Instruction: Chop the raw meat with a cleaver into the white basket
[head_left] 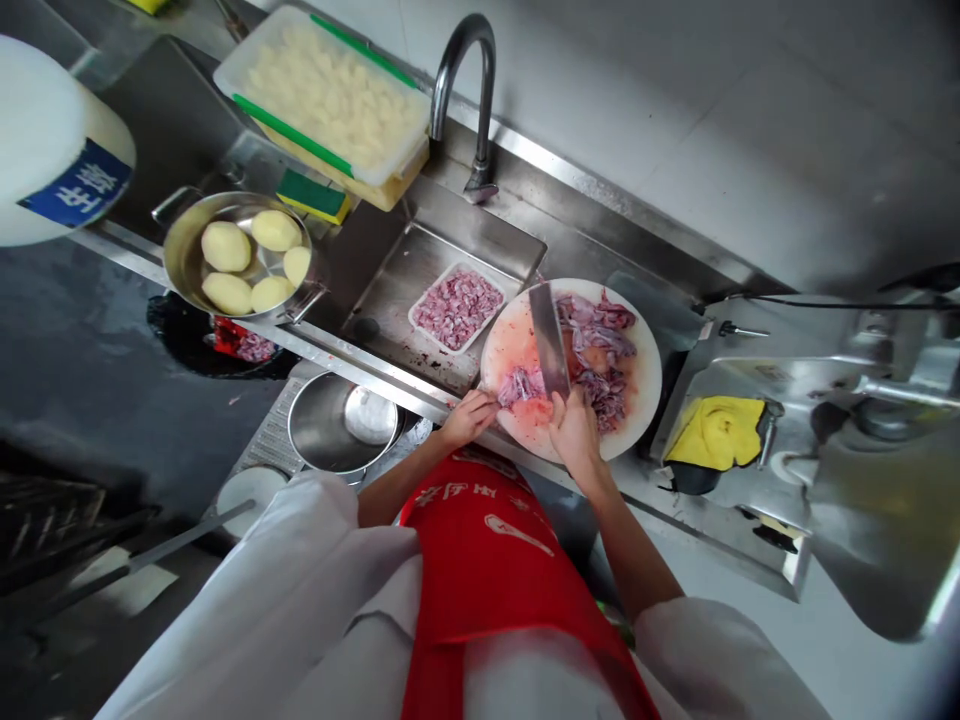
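Observation:
A round white cutting board (pixel 645 385), stained with red juice, lies across the sink's front ledge. My right hand (pixel 577 432) is closed around the handle of a cleaver (pixel 550 340), whose broad blade rests over the middle of the board. At the board's left edge, my left hand (pixel 471 418) has its fingers drawn together on a small piece of raw meat (pixel 521 386). Right of the blade sits a larger heap of dark pink raw meat (pixel 600 335). Just left of the board, a white plastic tray (pixel 414 318) in the sink holds finely cut meat (pixel 459 308).
A steel pot (pixel 174 250) holds several peeled potatoes (pixel 226 246). Behind it are a green-yellow sponge (pixel 311 195) and a lidded tub (pixel 405 175). A curved faucet (pixel 486 90) rises behind the sink. A yellow cloth (pixel 716 432) lies right; an empty pot (pixel 322 425) stands below.

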